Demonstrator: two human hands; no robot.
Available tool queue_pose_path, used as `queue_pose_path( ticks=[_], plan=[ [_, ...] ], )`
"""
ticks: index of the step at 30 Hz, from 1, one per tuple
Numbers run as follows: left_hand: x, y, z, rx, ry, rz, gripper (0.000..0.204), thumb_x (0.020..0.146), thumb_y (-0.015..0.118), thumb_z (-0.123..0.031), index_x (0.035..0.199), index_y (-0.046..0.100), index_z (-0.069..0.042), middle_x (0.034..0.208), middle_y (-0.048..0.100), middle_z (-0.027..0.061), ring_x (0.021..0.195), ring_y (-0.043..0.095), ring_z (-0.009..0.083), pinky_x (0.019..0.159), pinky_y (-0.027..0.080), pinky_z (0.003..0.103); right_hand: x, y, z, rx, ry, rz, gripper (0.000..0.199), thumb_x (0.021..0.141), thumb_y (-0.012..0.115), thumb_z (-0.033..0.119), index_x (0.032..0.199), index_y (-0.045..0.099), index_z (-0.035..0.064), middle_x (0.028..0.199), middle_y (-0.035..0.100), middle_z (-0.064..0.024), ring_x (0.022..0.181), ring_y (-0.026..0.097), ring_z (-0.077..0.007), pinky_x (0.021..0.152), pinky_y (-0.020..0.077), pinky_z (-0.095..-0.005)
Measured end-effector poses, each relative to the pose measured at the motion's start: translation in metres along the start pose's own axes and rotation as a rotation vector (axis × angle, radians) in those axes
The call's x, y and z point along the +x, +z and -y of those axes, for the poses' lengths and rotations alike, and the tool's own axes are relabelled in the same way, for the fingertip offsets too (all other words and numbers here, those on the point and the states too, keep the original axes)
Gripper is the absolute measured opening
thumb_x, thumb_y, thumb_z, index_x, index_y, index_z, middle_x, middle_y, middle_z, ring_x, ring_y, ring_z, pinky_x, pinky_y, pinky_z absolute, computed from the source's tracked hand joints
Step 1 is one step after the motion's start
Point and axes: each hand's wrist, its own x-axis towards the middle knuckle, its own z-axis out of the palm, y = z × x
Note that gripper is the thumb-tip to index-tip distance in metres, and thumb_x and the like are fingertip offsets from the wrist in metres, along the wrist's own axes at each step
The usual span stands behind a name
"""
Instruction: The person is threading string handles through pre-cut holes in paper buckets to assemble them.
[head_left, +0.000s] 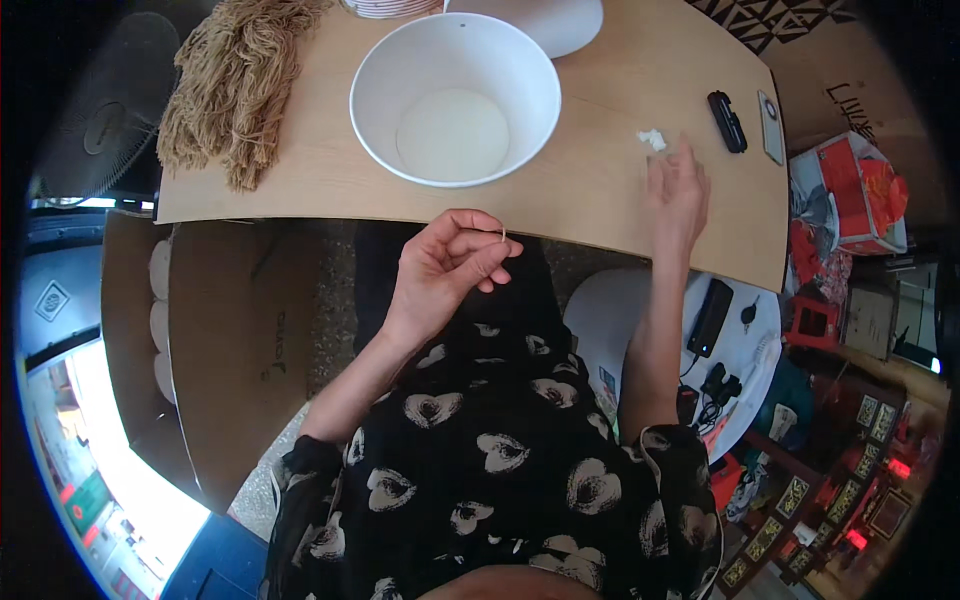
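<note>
My left hand [448, 262] is raised just in front of the table's near edge, thumb and fingertips closed in a pinch. A short, thin, pale piece [504, 235] sticks up from that pinch; it is too small to name for certain. Over the right part of the table, my right hand [677, 198] reaches forward, its fingers stretched out and slightly blurred. Just beyond its fingertips lies a small white fluffy scrap [652, 139]. I see nothing held in this hand.
A large white bucket [455, 172] stands on the wooden table [600, 190], with a bundle of tan strings [235, 90] to its left. At right lie a black device [727, 122] and a phone-like object [770, 128]. A cardboard box [240, 350] is at lower left, a white stool [620, 310] at right.
</note>
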Motion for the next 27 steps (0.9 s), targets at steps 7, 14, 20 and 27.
queue_pose_path(
  ticks=[7,14,20,27],
  plan=[
    [0.012,0.011,0.001,-0.02,0.002,0.049,0.021,0.095,0.065,-0.004,0.108,0.047,-0.004,0.095,0.072,0.011,0.075,0.067,0.0099,0.064,0.053,0.021,-0.074,-0.022,0.078,1.15,0.157,0.69,0.021,0.088,0.071,0.005,0.109,0.07,-0.0021,0.104,0.065,-0.01,0.1,0.062,-0.0189,0.089,0.0486,-0.0295],
    [0.013,0.009,-0.001,0.056,-0.024,0.082,0.022,0.094,0.066,-0.003,0.107,0.049,-0.002,0.089,0.07,0.0067,0.076,0.066,0.0092,0.064,0.053,0.021,-0.077,-0.013,0.08,1.275,0.126,0.706,0.017,0.091,0.066,0.0,0.106,0.071,-0.0056,0.103,0.061,-0.0099,0.095,0.06,-0.0176,0.083,0.0508,-0.0273],
    [0.006,-0.002,0.005,0.078,0.013,0.191,0.016,0.096,0.063,-0.007,0.109,0.063,0.003,0.093,0.071,0.0066,0.079,0.066,0.0082,0.069,0.055,0.021,-0.087,-0.007,0.088,1.405,0.275,0.624,0.011,0.084,0.072,-0.005,0.095,0.073,-0.0033,0.097,0.064,-0.0092,0.092,0.059,-0.0151,0.081,0.0471,-0.026],
    [0.0,0.0,0.006,0.128,-0.002,0.188,0.015,0.098,0.063,-0.012,0.104,0.066,0.001,0.092,0.072,0.0054,0.08,0.066,0.0077,0.07,0.054,0.021,-0.084,-0.007,0.097,1.489,0.288,0.547,0.007,0.085,0.069,-0.003,0.093,0.07,-0.0044,0.098,0.06,-0.0087,0.092,0.057,-0.0144,0.083,0.046,-0.0268]
  ],
)
